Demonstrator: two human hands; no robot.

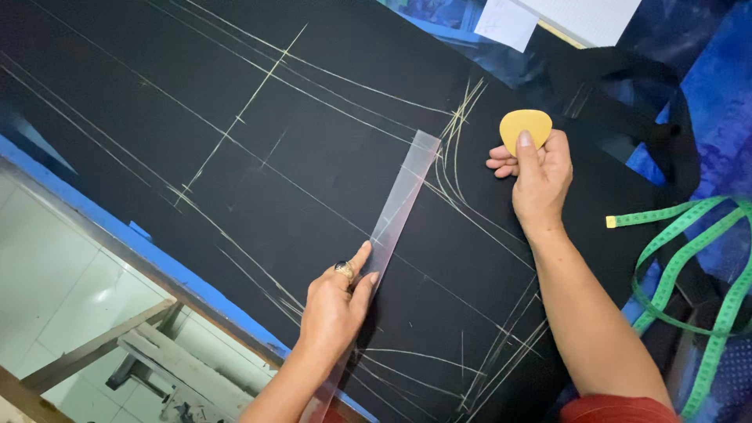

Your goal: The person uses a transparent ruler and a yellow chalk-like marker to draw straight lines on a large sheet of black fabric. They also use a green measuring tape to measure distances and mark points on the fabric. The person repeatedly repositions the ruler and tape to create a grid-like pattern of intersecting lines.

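Observation:
A large black cloth (pixel 235 157) covered with pale chalk lines lies spread over the table. A long clear plastic ruler (pixel 395 211) rests on it at a slant. My left hand (pixel 337 305), with a ring on one finger, presses down on the ruler's lower part, fingers flat along its edge. My right hand (pixel 536 176) is off to the ruler's right and pinches a yellow, rounded piece of tailor's chalk (pixel 526 127) between thumb and fingers, held just above the cloth.
A green measuring tape (pixel 689 266) loops at the right over blue patterned fabric (pixel 717 86). White paper sheets (pixel 548 19) lie at the top. The blue-edged table rim (pixel 157 262) runs along the left, with tiled floor and a wooden frame (pixel 117 345) below.

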